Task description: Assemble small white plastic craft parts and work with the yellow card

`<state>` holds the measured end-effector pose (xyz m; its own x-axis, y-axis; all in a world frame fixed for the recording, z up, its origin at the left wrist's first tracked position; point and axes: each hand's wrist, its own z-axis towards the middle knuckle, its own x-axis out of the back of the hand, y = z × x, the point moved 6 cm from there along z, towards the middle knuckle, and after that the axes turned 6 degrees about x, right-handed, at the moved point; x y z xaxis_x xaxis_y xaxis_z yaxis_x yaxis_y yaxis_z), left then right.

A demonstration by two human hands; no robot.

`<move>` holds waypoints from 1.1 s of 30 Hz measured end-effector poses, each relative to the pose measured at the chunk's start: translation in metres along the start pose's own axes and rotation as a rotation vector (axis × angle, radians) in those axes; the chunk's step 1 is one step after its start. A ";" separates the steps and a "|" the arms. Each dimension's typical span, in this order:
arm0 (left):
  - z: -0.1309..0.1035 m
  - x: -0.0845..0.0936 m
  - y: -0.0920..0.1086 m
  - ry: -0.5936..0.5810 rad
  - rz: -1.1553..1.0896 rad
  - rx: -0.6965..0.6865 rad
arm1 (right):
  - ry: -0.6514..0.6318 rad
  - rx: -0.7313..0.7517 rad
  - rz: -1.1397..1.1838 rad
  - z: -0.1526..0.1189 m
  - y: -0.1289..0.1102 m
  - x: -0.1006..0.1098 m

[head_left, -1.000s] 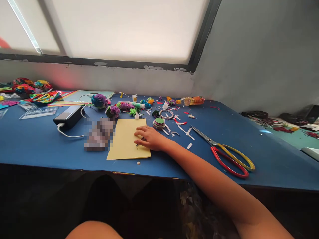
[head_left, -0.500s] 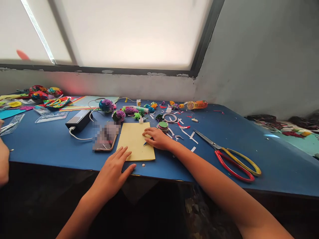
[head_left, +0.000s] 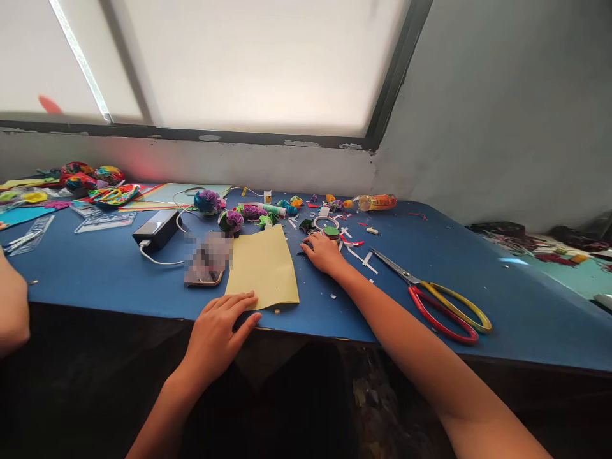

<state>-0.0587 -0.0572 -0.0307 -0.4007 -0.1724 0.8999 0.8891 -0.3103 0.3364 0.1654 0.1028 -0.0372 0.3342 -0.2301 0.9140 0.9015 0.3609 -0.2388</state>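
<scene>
A yellow sheet of paper (head_left: pixel 262 264), apparently folded, lies at the table's front edge, its right side and far end lifted slightly. My left hand (head_left: pixel 220 325) rests its outstretched fingers on the near left corner of the paper, holding nothing. Just right of the paper, my right hand (head_left: pixel 322 253) is closed around a pen (head_left: pixel 301 253); only its dark tip shows under the fingers. Right behind that hand sits a round green-topped stack (head_left: pixel 331 232), partly covered by the fingers.
Large scissors (head_left: pixel 430 295) with red and yellow handles lie to the right. A phone (head_left: pixel 209 258) and a cabled black box (head_left: pixel 160 231) are on the left. Behind are paper flowers (head_left: pixel 231 220), a tape roll (head_left: pixel 326 223), scraps and a bottle (head_left: pixel 377 202). Another person's arm (head_left: pixel 12 306) shows far left.
My right hand has moved off the paper to the right, taking the pen along. The paper's far edge has risen a little. My left hand stays on the near corner.
</scene>
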 end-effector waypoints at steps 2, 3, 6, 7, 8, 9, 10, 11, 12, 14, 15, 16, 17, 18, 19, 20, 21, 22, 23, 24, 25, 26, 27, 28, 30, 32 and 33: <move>-0.003 0.001 0.001 0.010 0.005 -0.036 | 0.031 0.013 0.007 0.000 -0.002 0.002; -0.004 0.001 0.001 0.019 0.010 -0.052 | 0.041 0.035 0.016 -0.001 -0.005 0.003; -0.010 0.000 0.002 0.068 0.027 -0.092 | 0.040 0.140 0.061 -0.001 -0.020 0.001; -0.012 -0.001 0.002 0.091 0.033 -0.102 | 0.032 0.177 0.078 -0.002 -0.025 0.000; -0.015 -0.002 0.002 0.117 0.039 -0.110 | 0.024 0.208 0.095 -0.002 -0.030 -0.002; -0.017 -0.004 0.002 0.146 0.045 -0.117 | 0.017 0.234 0.110 -0.003 -0.035 -0.003; -0.020 -0.006 0.002 0.178 0.051 -0.122 | 0.014 0.252 0.126 -0.004 -0.038 -0.004; -0.023 -0.008 0.002 0.211 0.057 -0.127 | 0.015 0.262 0.141 -0.005 -0.040 -0.004; -0.025 -0.010 0.002 0.246 0.061 -0.133 | 0.020 0.264 0.155 -0.005 -0.041 -0.005; -0.029 -0.014 0.001 0.319 0.065 -0.147 | 0.039 0.253 0.183 -0.005 -0.041 -0.004; -0.030 -0.016 0.001 0.356 0.063 -0.156 | 0.050 0.245 0.197 -0.005 -0.040 -0.004; -0.031 -0.017 0.001 0.393 0.060 -0.168 | 0.061 0.236 0.210 -0.005 -0.038 -0.004; -0.031 -0.018 0.000 0.429 0.055 -0.181 | 0.072 0.228 0.222 -0.004 -0.037 -0.003; -0.031 -0.020 -0.001 0.463 0.050 -0.195 | 0.081 0.220 0.234 -0.004 -0.035 -0.003; -0.032 -0.021 -0.002 0.494 0.043 -0.209 | 0.090 0.214 0.244 -0.003 -0.033 -0.003; -0.032 -0.022 -0.003 0.520 0.037 -0.223 | 0.099 0.209 0.253 -0.003 -0.032 -0.003; -0.032 -0.023 -0.004 0.540 0.032 -0.234 | 0.106 0.207 0.261 -0.003 -0.031 -0.002; -0.032 -0.024 -0.004 0.555 0.028 -0.242 | 0.110 0.207 0.267 -0.003 -0.030 -0.002; -0.032 -0.024 -0.005 0.566 0.023 -0.249 | 0.111 0.210 0.272 -0.003 -0.030 -0.002; -0.032 -0.024 -0.005 0.574 0.019 -0.254 | 0.109 0.215 0.275 -0.003 -0.031 -0.002; -0.032 -0.025 -0.005 0.580 0.015 -0.258 | 0.105 0.221 0.278 -0.003 -0.031 -0.002; -0.033 -0.024 -0.005 0.585 0.012 -0.261 | 0.098 0.228 0.280 -0.003 -0.032 -0.003; -0.033 -0.024 -0.005 0.590 0.008 -0.264 | 0.090 0.234 0.281 -0.003 -0.032 -0.003; -0.033 -0.024 -0.005 0.593 0.005 -0.267 | 0.082 0.239 0.282 -0.003 -0.033 -0.003; -0.033 -0.023 -0.004 0.597 0.000 -0.271 | 0.067 0.245 0.281 -0.004 -0.033 -0.004; -0.033 -0.023 -0.004 0.596 -0.005 -0.274 | 0.057 0.246 0.278 -0.004 -0.033 -0.004; -0.033 -0.023 -0.004 0.596 -0.007 -0.275 | 0.053 0.246 0.276 -0.004 -0.033 -0.005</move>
<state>-0.0603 -0.0830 -0.0624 -0.5307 -0.6331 0.5635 0.8286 -0.5275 0.1877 0.1355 0.0886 -0.0349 0.5746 -0.1379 0.8067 0.6851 0.6204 -0.3819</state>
